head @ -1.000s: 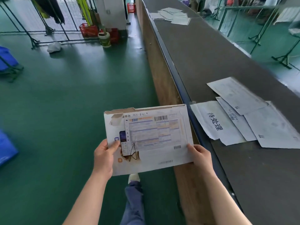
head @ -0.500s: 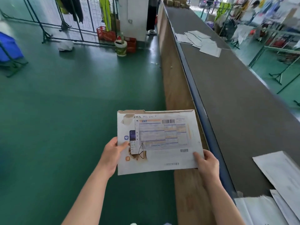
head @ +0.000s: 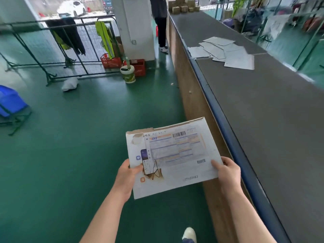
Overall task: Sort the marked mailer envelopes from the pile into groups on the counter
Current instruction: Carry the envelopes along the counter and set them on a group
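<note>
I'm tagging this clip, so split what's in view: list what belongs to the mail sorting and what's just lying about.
Job:
mailer, held by left hand and right hand
envelope group further down the counter

Lying about:
bucket
red crates
blue bin
white bag
clothes on the fence
boxes

Both hands (head: pixel 177 176) hold a mailer envelope (head: pixel 172 158) beside the counter (head: pixel 263 109).

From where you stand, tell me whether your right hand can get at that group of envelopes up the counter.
Probably not. The right hand grips the mailer with the left hand, and the group of envelopes lies far up the counter, seemingly beyond arm's reach. Nothing blocks the way; walking closer should do it.
</note>
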A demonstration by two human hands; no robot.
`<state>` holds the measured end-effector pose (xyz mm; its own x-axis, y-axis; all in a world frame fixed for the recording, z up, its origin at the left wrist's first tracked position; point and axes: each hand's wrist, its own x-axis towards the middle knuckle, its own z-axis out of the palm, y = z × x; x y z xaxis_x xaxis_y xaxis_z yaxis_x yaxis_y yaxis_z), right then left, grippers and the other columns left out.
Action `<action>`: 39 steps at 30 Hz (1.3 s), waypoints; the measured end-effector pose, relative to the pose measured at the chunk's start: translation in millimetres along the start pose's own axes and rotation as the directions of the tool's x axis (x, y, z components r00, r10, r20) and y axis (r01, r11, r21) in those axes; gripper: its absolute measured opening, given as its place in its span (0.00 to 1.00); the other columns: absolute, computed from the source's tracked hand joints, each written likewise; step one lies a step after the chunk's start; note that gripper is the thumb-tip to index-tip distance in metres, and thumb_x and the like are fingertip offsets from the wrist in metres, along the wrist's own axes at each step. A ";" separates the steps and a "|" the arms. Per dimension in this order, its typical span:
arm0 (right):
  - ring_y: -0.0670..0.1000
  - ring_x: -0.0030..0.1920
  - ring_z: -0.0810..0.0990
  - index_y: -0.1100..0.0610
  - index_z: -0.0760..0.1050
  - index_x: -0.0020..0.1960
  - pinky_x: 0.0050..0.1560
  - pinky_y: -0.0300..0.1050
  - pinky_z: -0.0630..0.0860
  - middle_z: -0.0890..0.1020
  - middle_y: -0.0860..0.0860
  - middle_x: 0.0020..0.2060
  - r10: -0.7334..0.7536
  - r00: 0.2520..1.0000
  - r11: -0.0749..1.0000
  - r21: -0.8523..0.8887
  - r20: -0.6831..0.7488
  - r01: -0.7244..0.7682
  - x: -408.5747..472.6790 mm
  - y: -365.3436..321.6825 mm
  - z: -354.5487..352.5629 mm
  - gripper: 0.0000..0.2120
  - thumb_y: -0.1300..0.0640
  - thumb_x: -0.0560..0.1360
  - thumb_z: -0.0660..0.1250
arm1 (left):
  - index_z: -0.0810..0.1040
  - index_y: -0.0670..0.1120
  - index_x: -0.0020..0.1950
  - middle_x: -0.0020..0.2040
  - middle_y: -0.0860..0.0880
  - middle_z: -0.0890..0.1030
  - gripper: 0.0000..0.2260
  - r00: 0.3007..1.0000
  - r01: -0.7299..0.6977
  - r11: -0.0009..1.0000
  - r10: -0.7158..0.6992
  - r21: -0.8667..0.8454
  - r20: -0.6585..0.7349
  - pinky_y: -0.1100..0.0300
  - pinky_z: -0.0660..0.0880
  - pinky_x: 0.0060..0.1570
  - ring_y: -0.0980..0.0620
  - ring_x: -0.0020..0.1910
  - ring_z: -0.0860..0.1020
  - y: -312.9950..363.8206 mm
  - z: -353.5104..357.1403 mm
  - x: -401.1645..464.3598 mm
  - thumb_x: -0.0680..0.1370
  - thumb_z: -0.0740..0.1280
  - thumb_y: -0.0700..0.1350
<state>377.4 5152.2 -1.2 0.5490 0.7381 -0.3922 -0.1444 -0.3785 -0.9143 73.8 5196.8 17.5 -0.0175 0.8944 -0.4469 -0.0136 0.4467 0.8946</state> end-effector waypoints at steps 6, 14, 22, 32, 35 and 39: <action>0.41 0.35 0.85 0.53 0.78 0.53 0.27 0.32 0.76 0.86 0.49 0.44 -0.065 0.994 0.996 -0.058 0.093 0.070 107.0 -84.8 88.6 0.02 0.56 0.82 0.68 | 0.79 0.43 0.61 0.52 0.44 0.87 0.10 0.993 -0.052 0.997 0.045 -0.062 -0.110 0.42 0.82 0.48 0.41 0.50 0.86 81.0 2.3 122.3 0.80 0.69 0.37; 0.45 0.35 0.85 0.54 0.77 0.52 0.28 0.34 0.77 0.85 0.48 0.44 -0.055 0.988 0.978 -0.191 0.146 0.083 261.7 -149.3 246.2 0.01 0.57 0.82 0.67 | 0.80 0.44 0.59 0.51 0.44 0.87 0.08 0.988 -0.038 0.991 0.017 -0.131 -0.155 0.43 0.82 0.47 0.41 0.49 0.86 132.1 -28.8 329.6 0.80 0.70 0.38; 0.51 0.49 0.85 0.51 0.75 0.61 0.33 0.36 0.79 0.84 0.50 0.52 0.012 0.983 0.969 -0.246 0.185 0.035 385.0 -234.9 326.8 0.10 0.58 0.80 0.70 | 0.80 0.45 0.59 0.53 0.43 0.86 0.09 0.999 -0.013 0.999 0.010 -0.046 -0.053 0.36 0.82 0.51 0.40 0.51 0.86 261.1 -29.7 537.7 0.80 0.70 0.37; 0.57 0.50 0.86 0.53 0.78 0.58 0.49 0.55 0.85 0.85 0.54 0.52 0.127 0.990 0.991 -0.029 -0.068 -0.130 595.2 -265.8 330.9 0.08 0.60 0.80 0.70 | 0.79 0.43 0.60 0.52 0.43 0.87 0.09 0.989 0.012 0.995 -0.027 0.103 0.148 0.38 0.82 0.48 0.40 0.49 0.86 329.0 112.9 739.3 0.80 0.68 0.36; 0.58 0.50 0.86 0.56 0.79 0.59 0.53 0.60 0.84 0.86 0.55 0.51 0.151 0.980 0.986 0.093 -0.126 -0.140 667.2 -277.7 322.2 0.09 0.62 0.80 0.70 | 0.79 0.43 0.60 0.52 0.44 0.87 0.09 0.978 -0.024 0.984 -0.014 0.177 0.209 0.36 0.82 0.51 0.41 0.50 0.86 362.8 172.4 803.6 0.80 0.69 0.37; 0.59 0.49 0.85 0.60 0.80 0.59 0.48 0.57 0.82 0.87 0.58 0.50 0.172 0.976 0.960 0.246 -0.134 -0.136 759.8 -316.1 309.5 0.09 0.65 0.79 0.68 | 0.80 0.46 0.58 0.52 0.43 0.86 0.08 0.971 -0.093 0.967 0.034 0.239 0.238 0.35 0.82 0.51 0.39 0.50 0.86 423.8 257.1 882.6 0.80 0.69 0.37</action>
<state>585.3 6005.5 -41.6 0.6215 0.5798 -0.5268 -0.4154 -0.3263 -0.8491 309.5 6181.2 3.4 0.2205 0.8887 -0.4019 0.2274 0.3538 0.9072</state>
